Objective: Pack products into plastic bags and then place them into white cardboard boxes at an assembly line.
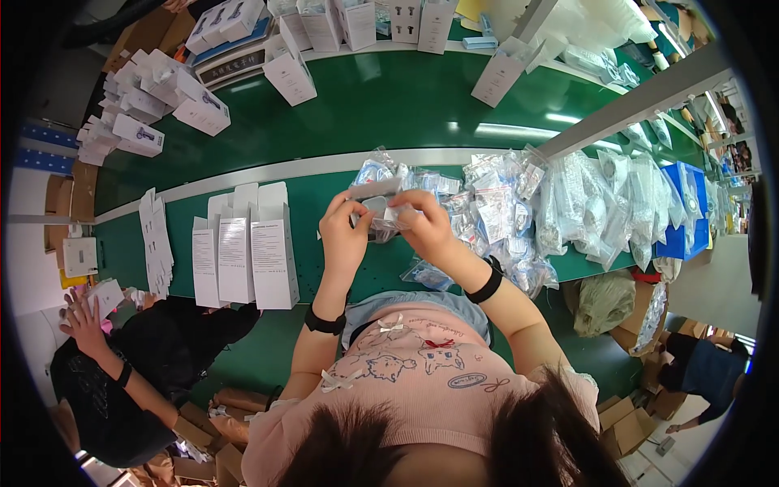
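Note:
Between my hands, over the near green table, is a small white carton (375, 190) with its end open toward me. Something clear and plastic (378, 208) shows at its opening; its exact kind I cannot make out. My left hand (344, 231) grips the carton's left side, fingers bent and closed. At the opening's right edge, my right hand (427, 224) has its fingers pinched together on the carton and the clear plastic. Just right of the hands lies a heap of small clear bags (495, 207) with blue and white contents.
Several white cartons (270, 252) stand on the left, beside a stack of flat cartons (156, 243). Bubble-wrapped packs (596, 203) and a blue bin (686, 213) line the right. A grey post (633, 101) slants across the far right. A co-worker (122, 365) sits at left.

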Motion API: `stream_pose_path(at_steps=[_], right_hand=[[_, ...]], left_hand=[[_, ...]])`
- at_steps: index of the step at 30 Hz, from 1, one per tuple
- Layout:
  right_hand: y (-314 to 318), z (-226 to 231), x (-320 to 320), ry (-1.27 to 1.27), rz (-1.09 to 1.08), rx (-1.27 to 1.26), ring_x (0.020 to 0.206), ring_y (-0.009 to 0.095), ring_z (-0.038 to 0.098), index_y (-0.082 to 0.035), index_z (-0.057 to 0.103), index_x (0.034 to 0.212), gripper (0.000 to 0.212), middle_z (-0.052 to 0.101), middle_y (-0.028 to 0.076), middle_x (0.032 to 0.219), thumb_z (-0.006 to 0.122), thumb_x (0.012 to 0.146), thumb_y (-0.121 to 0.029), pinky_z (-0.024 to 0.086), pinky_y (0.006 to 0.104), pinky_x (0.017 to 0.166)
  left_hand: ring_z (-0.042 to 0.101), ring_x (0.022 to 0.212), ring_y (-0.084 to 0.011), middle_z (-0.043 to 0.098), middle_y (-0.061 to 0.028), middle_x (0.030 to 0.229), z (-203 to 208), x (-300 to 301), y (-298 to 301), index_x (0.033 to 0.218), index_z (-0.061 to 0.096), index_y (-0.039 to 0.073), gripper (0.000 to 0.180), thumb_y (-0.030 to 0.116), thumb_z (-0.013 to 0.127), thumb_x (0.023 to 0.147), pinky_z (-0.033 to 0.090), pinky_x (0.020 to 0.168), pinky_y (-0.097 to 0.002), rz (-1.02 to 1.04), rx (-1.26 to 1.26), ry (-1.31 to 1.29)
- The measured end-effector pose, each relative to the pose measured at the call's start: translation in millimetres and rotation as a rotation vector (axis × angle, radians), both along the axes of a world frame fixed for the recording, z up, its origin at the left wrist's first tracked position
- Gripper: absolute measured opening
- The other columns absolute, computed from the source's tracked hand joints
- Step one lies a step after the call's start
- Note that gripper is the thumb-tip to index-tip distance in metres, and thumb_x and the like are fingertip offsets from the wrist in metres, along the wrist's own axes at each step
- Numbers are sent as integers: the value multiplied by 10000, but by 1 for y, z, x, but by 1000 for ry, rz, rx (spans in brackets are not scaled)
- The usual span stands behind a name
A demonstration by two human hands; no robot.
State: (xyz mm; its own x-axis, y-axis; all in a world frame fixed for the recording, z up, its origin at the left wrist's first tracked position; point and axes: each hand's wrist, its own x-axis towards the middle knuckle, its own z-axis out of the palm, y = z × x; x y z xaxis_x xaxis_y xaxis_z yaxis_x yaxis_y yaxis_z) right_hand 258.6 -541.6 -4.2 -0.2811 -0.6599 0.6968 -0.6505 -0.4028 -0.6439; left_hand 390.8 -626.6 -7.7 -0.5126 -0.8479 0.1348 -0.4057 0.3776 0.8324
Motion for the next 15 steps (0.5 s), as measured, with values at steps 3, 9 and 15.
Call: stream_pose_path(at_steps=[3,9,15], right_hand=[[-4,5,-6,310,-64,59,789,290,530,-73,499,851,314,489,111,890,644,588,21,451,365,650],[0,14,-11,331,103,233,811,285,513,-53,536,806,275,498,104,887,636,550,-39,443,343,666],[2,17,-16,413,220,405,891,268,484,-43,538,823,284,493,100,920,630,561,-99,438,351,702]], left_hand=[[560,690,-299,567,-150,844,0,4,-1,663,530,-26,134,-4,657,627,420,585,-317,0,54,-39],[485,587,-188,506,-93,719,-7,8,-7,670,525,-36,133,-26,646,616,369,525,-263,37,-29,34],[496,605,-217,501,-101,705,-7,7,-4,673,522,-37,141,-17,649,616,383,553,-274,44,-43,48]])
